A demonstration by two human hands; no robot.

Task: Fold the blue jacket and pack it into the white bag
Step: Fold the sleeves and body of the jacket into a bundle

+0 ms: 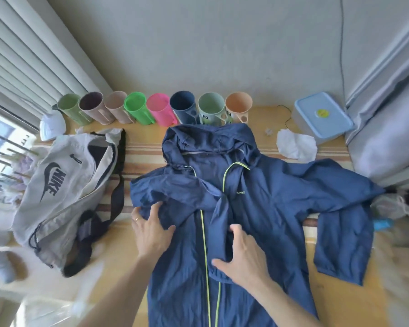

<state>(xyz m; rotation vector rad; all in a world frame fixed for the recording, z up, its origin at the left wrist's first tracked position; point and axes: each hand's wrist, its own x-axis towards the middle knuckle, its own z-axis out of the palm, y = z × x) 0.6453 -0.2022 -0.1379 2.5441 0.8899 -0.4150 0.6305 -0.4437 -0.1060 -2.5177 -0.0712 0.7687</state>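
Blue fabric is filling the middle of the view: the blue jacket (257, 208) is lying front-up on a wooden table (276, 119) with a striped mat (144, 149) under its upper part, its hood pointing toward the far wall and its yellow-green zipper (204, 244) running down the centre. One sleeve is lying folded across the chest; the other is stretching out toward the right edge of the table and bending back down. The left hand (152, 228) is resting flat on the folded sleeve, fingers spread wide, gripping nothing. The right hand (243, 258) is pressing open-palmed on the sleeve's cuff end just right of the zipper, also holding nothing. The white bag (57, 192), printed with a dark logo, is lying open and crumpled on the table just left of the jacket. A row of coloured cups (155, 109) is standing along the wall, with a light blue lidded box (324, 116) and a crumpled white cloth (295, 145) at far right.
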